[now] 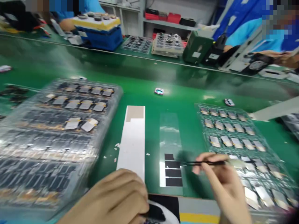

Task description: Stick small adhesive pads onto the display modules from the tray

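Left hand: the left hand (pixel 109 199) is seen nearest, curled and closed at the bottom of the view; a black-and-white object (pixel 154 212) is partly covered by it; whether that object is gripped or merely rested on cannot be told.

Right hand: the right hand (pixel 224 183) is closed in a pinch between thumb and fingers; slim black tweezers (pixel 203 163) are held in it, pointing left.

Tweezer tips: the tips are brought just beside the matte black rectangular strips (pixel 173 173), or onto them; the exact contact is lost in blur, and whether a strip is held cannot be told.

Black strips: four are laid in a column on a clear plastic film (pixel 170 133), between the two hands and slightly ahead of them.

Step in hand: close tweezer work at the strips is judged to be under way; the column is seen intact.

Next move: a light, steady pinch is judged to be called for — the strips are thin and lie close together.

Beside the hands: a long white strip with a beige end (pixel 133 140) lies to the left of the film; a green tray of silvery, yellow-tabbed pads (pixel 203 110) lies to the right; a clear-wrapped stack of dark parts (pixel 112 93) lies farther left.

Far side: a green bench mat (pixel 149 124) runs across the view; a blue-and-yellow box (pixel 98 39) stands beyond it — a co-worker's hand (pixel 277 57) is seen at upper right.
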`<state>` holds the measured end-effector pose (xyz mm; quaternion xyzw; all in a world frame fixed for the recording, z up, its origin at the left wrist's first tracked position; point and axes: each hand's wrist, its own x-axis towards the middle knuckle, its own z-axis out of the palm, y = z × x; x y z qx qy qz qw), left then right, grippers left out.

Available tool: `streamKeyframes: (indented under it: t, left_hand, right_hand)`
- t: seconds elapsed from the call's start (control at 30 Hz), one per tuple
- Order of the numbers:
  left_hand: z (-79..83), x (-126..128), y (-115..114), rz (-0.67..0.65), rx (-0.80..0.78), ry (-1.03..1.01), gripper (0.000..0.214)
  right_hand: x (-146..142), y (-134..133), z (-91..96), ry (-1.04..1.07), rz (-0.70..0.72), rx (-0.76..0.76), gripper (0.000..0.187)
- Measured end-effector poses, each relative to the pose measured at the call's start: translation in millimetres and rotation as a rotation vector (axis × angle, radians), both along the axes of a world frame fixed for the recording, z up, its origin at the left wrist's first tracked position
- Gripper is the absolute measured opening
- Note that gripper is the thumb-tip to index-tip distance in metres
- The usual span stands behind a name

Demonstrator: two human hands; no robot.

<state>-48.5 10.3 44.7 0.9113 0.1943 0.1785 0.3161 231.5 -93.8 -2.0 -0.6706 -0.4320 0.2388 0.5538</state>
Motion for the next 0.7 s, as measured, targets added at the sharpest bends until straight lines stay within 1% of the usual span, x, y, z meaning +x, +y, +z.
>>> streamKeyframes:
  t: [0.03,0.1,0.17,0.23,0.3,0.4,0.7]
  left_hand:
    - [-8.2,16,-2,-0.031,-0.001,-0.023,0.007]
    - [-23.2,45,-1,-0.06,0.01,-0.053,0.012]
    - [-36.5,65,1,-0.075,0.036,-0.057,0.019]
    - [-47.5,76,4,-0.092,0.049,-0.041,0.022]
    - [-55.1,80,7,-0.095,0.046,-0.019,0.023]
    - [-59.0,80,9,-0.109,0.031,0.012,0.024]
    - [-55.0,81,9,-0.106,0.063,0.036,0.02]
  right_hand:
    - [-4,6,-6.7,0.053,0.004,0.036,0.011]
    - [-11,17,-19.7,0.119,-0.01,0.031,0.011]
    - [-15,22,-30.0,0.143,-0.032,0.021,0.011]
    - [-17,22,-36.2,0.155,-0.036,0.02,0.01]
    - [-17,19,-38.5,0.16,-0.01,0.014,0.009]
    - [-16,17,-38.1,0.159,0.023,0.0,0.009]
    - [-16,15,-41.6,0.162,0.004,-0.023,0.012]
